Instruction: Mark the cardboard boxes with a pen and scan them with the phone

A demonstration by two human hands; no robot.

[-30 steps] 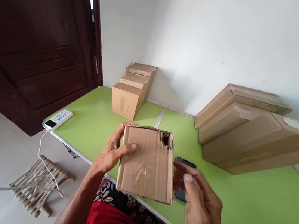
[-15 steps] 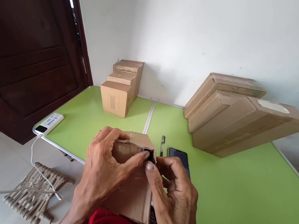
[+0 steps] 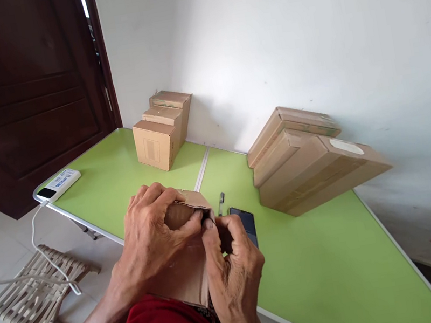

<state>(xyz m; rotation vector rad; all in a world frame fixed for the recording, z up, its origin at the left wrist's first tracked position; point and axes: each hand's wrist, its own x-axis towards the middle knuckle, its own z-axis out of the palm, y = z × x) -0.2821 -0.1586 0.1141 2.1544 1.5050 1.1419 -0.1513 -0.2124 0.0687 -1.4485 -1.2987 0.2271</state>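
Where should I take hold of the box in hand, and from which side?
Likely the left side of the cardboard box, coming from the left with the left hand: fingers over the far edge, thumb on the broad face. That face is turned up toward the camera, and the right hand occupies the far right corner.

A home is suggested by the panelled dark-wood door (image 3: 19, 56), the white wall (image 3: 261, 39) and the low woven stool (image 3: 27, 294) set beside a green folding table (image 3: 317, 260).
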